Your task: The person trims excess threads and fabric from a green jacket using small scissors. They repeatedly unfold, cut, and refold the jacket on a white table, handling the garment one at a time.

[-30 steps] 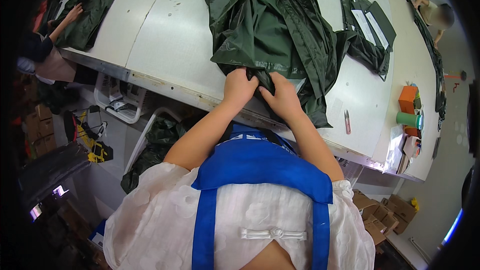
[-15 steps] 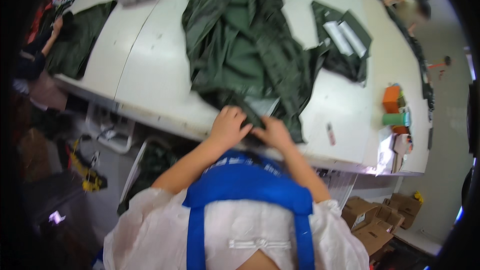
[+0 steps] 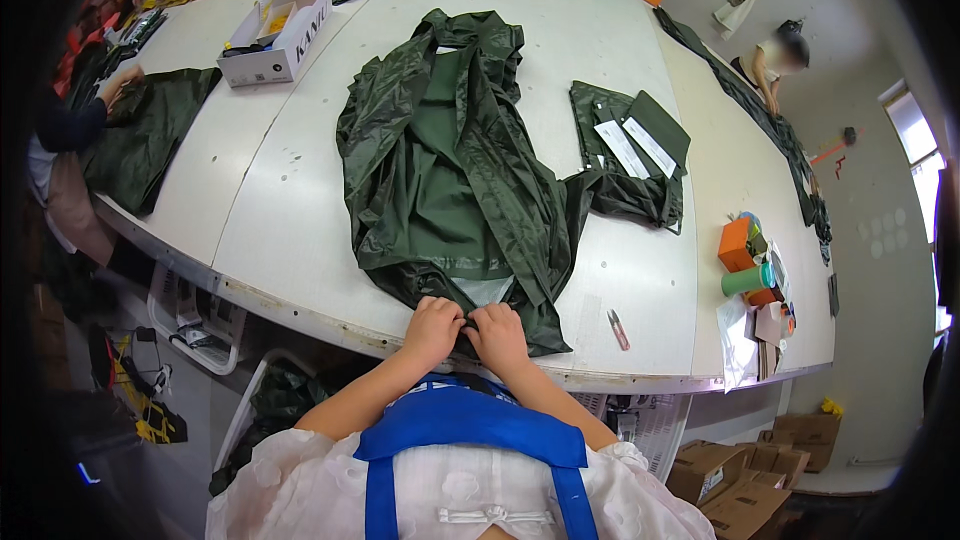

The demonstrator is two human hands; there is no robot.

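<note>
A dark green rain jacket (image 3: pixel 450 170) lies spread open on the white table (image 3: pixel 280 210), collar toward the far side. My left hand (image 3: pixel 433 330) and my right hand (image 3: pixel 497 337) sit side by side at the table's near edge. Both pinch the jacket's bottom hem between fingers and thumb. A second folded green garment (image 3: pixel 628 155) with white labels lies to the right of the jacket.
Small snips (image 3: pixel 619 330) lie near the front edge at the right. Orange and green tape rolls (image 3: pixel 745 260) stand at the right edge. A white cardboard box (image 3: pixel 275 35) sits far left. Another person (image 3: pixel 70 130) handles a green garment at the left; one more (image 3: pixel 775 60) works far right.
The view has tilted up, showing the whole jacket. Both hands stay together gripping the hem at the near edge.
</note>
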